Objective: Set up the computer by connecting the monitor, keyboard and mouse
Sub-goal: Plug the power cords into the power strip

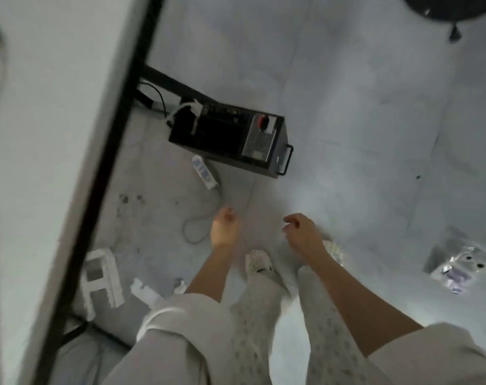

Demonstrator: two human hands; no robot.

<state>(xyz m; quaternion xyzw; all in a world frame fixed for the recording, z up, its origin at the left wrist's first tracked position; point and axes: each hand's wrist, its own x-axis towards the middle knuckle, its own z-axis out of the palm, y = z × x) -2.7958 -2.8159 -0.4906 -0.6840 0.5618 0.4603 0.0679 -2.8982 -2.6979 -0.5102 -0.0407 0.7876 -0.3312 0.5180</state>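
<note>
A black computer tower lies on the pale floor beside the desk, its rear panel with ports and a metal grille facing me. White and black cables are bunched at its left end. A white power strip lies just in front of it, its grey cord looping toward me. My left hand hangs below the tower with loosely curled fingers, holding nothing. My right hand hovers beside it, fingers bent, also holding nothing. The frame is blurred.
A white desk top with a black edge runs along the left. White foam packing pieces lie under it. Clear plastic bags lie at the right. A black round base shows at the top right. My feet stand below my hands.
</note>
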